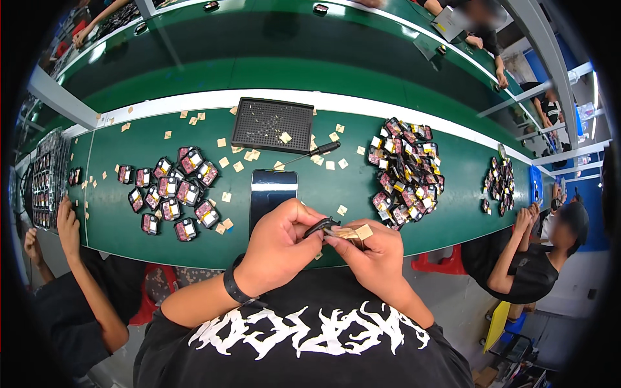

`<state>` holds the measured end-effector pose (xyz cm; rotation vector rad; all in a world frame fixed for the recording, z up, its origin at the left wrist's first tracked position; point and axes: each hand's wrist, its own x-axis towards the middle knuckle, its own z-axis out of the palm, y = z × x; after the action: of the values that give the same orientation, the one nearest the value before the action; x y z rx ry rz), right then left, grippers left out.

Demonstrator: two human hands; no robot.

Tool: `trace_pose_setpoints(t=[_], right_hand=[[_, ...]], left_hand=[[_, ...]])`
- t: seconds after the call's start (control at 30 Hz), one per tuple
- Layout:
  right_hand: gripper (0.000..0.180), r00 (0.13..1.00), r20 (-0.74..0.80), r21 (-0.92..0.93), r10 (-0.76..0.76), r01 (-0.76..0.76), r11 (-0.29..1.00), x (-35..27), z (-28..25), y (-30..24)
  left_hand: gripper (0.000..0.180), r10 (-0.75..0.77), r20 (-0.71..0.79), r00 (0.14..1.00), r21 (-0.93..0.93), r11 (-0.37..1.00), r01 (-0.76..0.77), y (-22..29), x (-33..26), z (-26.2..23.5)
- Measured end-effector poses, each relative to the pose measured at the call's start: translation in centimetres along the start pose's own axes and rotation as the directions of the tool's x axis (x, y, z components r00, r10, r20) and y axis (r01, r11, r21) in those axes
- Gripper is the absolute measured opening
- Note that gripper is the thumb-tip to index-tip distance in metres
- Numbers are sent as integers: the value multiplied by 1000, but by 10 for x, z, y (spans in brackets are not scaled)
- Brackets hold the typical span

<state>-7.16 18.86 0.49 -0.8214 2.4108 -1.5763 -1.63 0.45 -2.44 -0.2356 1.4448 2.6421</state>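
Hands meet at the near edge of the green table [323, 194], working one small part.
Left hand [278, 249] pinches a small dark part [321, 226]; right hand [369, 255] grips a tan paper tab [359, 232] on it, apparently mid-peel; pulling it free likely needs a steady pinch.

A long green worktop [453, 213] with a white far edge [194, 101] spans the room. Beyond it runs a second green surface [272, 45] reflecting overhead light. Grey floor [459, 304] lies below, with red stools [440, 264].
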Motion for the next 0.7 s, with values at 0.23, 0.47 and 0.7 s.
trace_pose_setpoints(t=[0.23,0.47,0.7], right_hand=[[14,999,-35,90,-6,9,996,-2,1,10],[22,909,73,534,410,-383,754,-1,3,9],[11,867,166,613,471,-464,639,5,11,1]], left_hand=[[16,65,117,991,-41,997,-61,-1,1,-2],[18,136,188,973,-66,990,-126,-7,-4,-6],[23,118,107,987,38,992,-122,-7,-8,-4]])
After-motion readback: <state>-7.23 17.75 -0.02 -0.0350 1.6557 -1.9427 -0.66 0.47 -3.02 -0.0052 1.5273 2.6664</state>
